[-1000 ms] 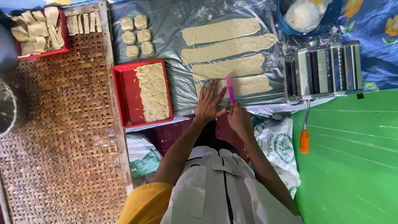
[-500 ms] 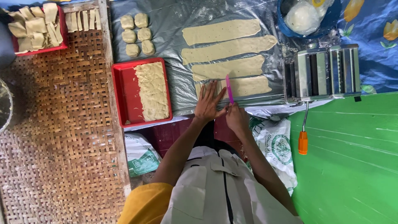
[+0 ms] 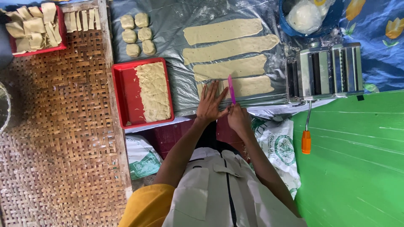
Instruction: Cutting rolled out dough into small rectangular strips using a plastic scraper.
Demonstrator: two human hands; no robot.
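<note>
The nearest dough strip [image 3: 248, 86] lies on the grey plastic sheet [image 3: 176, 38]. The left hand [image 3: 209, 105] presses it flat with fingers spread, so the pink cutter [image 3: 231, 89], pinched in the right hand [image 3: 239, 120], could slip toward those fingers. Below the table edge lie white sacks [image 3: 277, 147] with round green emblems.

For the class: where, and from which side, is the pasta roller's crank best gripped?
Grip the orange handle at the free end of the pasta roller's crank. Come from the person's side: the thin rod hangs off the table edge towards them, with open space around the handle.
</note>
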